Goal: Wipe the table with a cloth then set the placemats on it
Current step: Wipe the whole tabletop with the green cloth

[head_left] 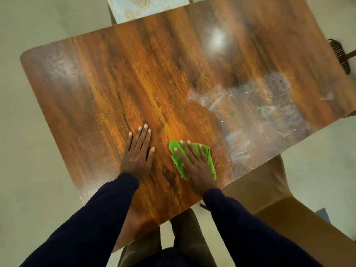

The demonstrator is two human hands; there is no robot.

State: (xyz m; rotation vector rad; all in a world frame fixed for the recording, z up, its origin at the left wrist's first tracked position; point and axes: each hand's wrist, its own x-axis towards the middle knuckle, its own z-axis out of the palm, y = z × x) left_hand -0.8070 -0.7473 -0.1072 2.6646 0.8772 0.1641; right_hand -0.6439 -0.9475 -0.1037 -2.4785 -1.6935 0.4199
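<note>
Pressed a green cloth (178, 164) onto the worktop (154, 83) at lower centre with the right grip (196, 168), fingers straight; rested the left grip (137, 157) flat beside it, holding nothing.

Place: a home dining area, by the look of it.
Bench: a wood-grain bench (134, 83) with rounded corners, smeared pale beyond and to the right of the right grip (194, 166).
Seating: a tan chair (269, 189) just right of that grip.
Far edge: a pale-blue patterned piece (146, 8), mat or cushion unclear, well beyond the grip.
Floor: a plain pale floor (28, 170) all round.
</note>
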